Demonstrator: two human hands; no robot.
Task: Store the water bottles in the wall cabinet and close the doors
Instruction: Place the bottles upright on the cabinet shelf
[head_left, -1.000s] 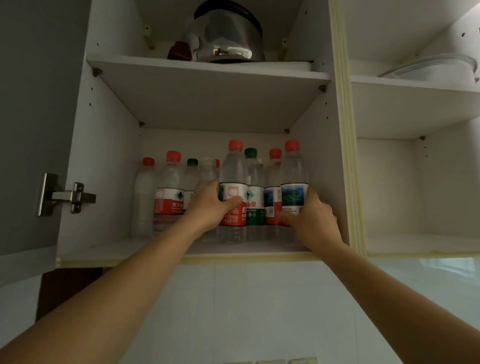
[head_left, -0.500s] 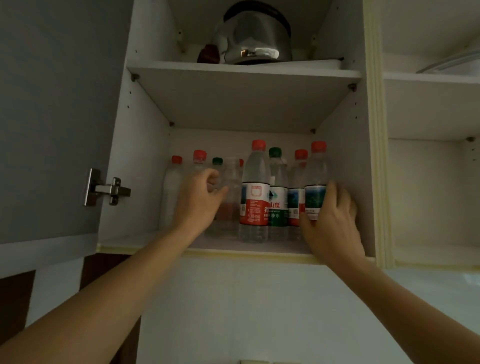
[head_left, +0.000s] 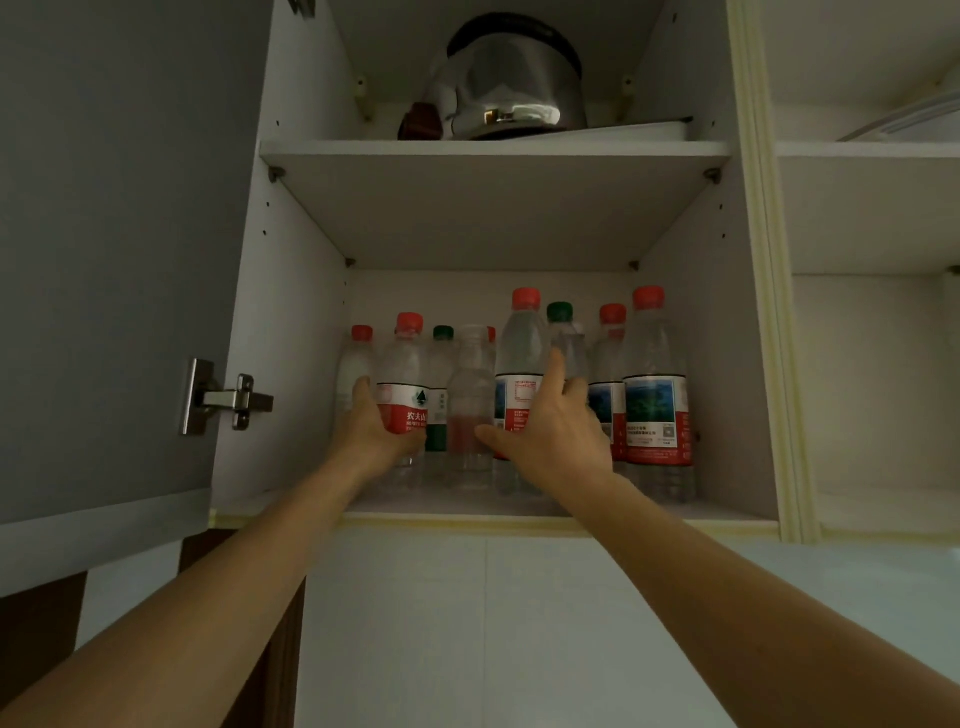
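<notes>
Several water bottles stand on the lower shelf (head_left: 597, 512) of the open wall cabinet, with red, green and clear caps. My left hand (head_left: 371, 431) grips a red-labelled, red-capped bottle (head_left: 405, 384) near the left of the row. My right hand (head_left: 550, 431) is wrapped round a tall red-capped bottle (head_left: 519, 353) in the middle, thumb at its left, fingers behind it. A clear-capped bottle (head_left: 470, 395) stands between the two hands. Another red-capped bottle with a blue-green label (head_left: 655, 405) stands at the far right.
The grey left door (head_left: 114, 249) hangs open, its metal hinge (head_left: 223, 400) showing. A steel kettle (head_left: 511, 83) sits on the upper shelf. To the right is a second open compartment (head_left: 878, 384). White tiled wall lies below the cabinet.
My left hand moved left from the middle bottles to the red-labelled bottle. My right hand left the far-right bottle and moved left onto the tall middle bottle.
</notes>
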